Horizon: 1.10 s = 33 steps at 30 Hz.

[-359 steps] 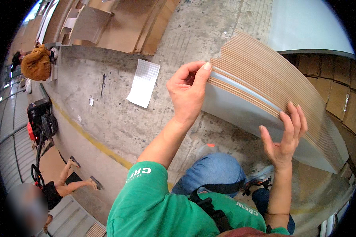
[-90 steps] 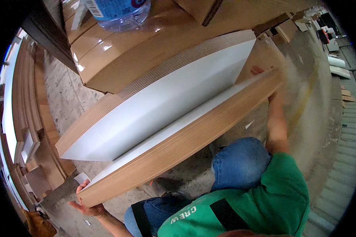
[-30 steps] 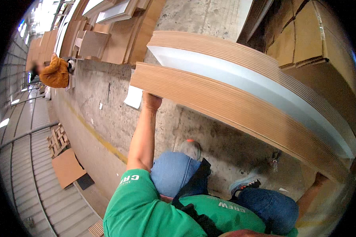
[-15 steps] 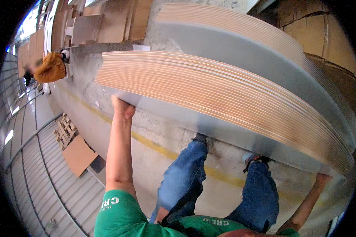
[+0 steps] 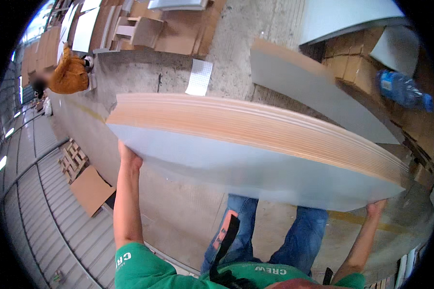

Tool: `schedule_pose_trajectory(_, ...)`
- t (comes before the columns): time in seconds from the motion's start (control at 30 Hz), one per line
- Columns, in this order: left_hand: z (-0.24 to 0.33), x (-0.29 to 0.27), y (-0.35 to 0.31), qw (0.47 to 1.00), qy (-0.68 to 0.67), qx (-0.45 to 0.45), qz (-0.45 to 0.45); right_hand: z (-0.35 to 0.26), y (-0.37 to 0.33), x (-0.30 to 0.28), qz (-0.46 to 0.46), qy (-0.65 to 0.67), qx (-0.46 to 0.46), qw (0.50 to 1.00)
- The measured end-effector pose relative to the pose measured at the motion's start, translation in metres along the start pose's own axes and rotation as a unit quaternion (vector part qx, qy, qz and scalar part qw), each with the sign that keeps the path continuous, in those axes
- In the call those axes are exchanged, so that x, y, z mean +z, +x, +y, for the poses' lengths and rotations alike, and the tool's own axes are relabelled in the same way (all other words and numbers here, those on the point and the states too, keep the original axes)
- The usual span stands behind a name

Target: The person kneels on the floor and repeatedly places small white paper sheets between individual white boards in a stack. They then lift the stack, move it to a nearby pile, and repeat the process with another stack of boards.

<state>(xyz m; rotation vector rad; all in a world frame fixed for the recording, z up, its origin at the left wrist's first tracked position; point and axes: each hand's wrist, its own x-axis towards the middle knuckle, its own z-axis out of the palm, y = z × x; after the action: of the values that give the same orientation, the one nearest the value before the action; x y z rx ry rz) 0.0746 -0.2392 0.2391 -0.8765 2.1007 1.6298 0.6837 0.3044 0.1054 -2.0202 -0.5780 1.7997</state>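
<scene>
My left hand (image 5: 131, 156) grips the left end of a thick stack of large thin panels (image 5: 226, 164), and my right hand (image 5: 376, 207) grips its right end. The stack has a smooth pale grey face toward me and layered, light wood-coloured edges on top. It spans both my arms in front of my legs. Both hands are closed on its lower corners, and the fingers behind the panels are hidden. Beyond it, more grey panels (image 5: 318, 91) with a brown edge lean beside cardboard boxes (image 5: 349, 65).
A blue plastic bottle (image 5: 404, 90) lies by the boxes. White perforated sheet (image 5: 199, 77) rests on the concrete floor. Flat cardboard (image 5: 183, 29) is at the far left, near a person in an orange jacket (image 5: 68, 74). A metal railing (image 5: 38, 166), wooden pallet (image 5: 72, 159) and brown board (image 5: 92, 190) are left.
The held stack has come nearer to me and away from the leaning panels, showing more of its grey face. My view has shifted, and both hands keep their hold.
</scene>
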Motion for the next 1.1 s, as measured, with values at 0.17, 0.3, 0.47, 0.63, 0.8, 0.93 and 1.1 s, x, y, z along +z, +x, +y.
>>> schedule_pose_trajectory(0.17, 0.055, -0.081, -0.052, 0.997, -0.013, -0.068, 0.020, -0.042, -0.108, 0.026, -0.022, -0.016, -0.011, 1.000)
schedule_pose_trajectory(0.3, 0.093, -0.134, -0.095, 0.996, -0.044, -0.071, 0.037, -0.075, -0.194, 0.054, -0.072, -0.041, 0.009, 0.996)
schedule_pose_trajectory(0.47, 0.109, -0.195, -0.126, 0.993, -0.088, -0.066, 0.039, -0.070, -0.173, 0.071, -0.064, -0.048, -0.013, 0.997)
schedule_pose_trajectory(0.63, 0.113, -0.225, -0.147, 0.995, -0.086, -0.050, 0.017, -0.081, -0.181, 0.181, -0.099, -0.116, -0.005, 0.988)
schedule_pose_trajectory(0.8, 0.130, -0.238, -0.161, 0.993, -0.111, 0.047, 0.019, -0.104, -0.205, 0.282, -0.214, -0.172, -0.011, 0.962)
schedule_pose_trajectory(0.93, 0.144, -0.241, -0.150, 0.982, -0.180, 0.028, -0.050, -0.113, -0.177, 0.334, -0.208, -0.198, -0.008, 0.958)
schedule_pose_trajectory(1.1, 0.133, -0.263, -0.076, 0.996, -0.089, 0.026, 0.012, -0.115, -0.176, 0.435, -0.228, -0.239, -0.030, 0.943)
